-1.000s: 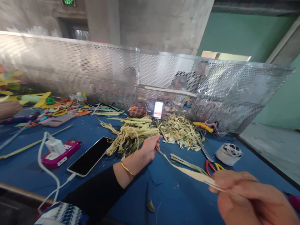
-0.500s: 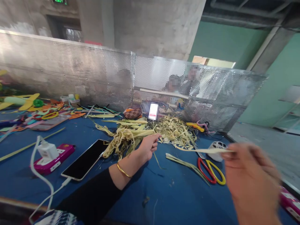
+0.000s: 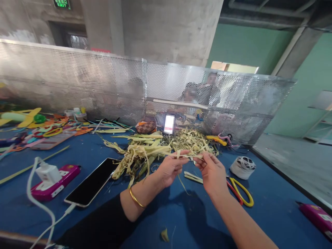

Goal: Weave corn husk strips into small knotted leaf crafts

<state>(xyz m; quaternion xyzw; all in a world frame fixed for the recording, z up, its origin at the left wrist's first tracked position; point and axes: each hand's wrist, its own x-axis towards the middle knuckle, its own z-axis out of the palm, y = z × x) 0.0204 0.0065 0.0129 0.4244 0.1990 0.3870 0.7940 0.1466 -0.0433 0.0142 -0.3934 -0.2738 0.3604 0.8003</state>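
Over the table (image 3: 145,224), left hand (image 3: 171,169) and right hand (image 3: 212,170) are pinching a strip (image 3: 197,156) that is running left to right between them, near both.

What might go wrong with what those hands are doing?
The thin plant strip between the left hand and right hand might tear if pulled hard. The right forearm, near the red-and-yellow-handled scissors, might bump them. The black sleeve might snag the white charging cable plugged into the phone.

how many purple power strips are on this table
2: one power strip, white plug in it, left of the black phone; a second power strip at the right edge, partly cut off.
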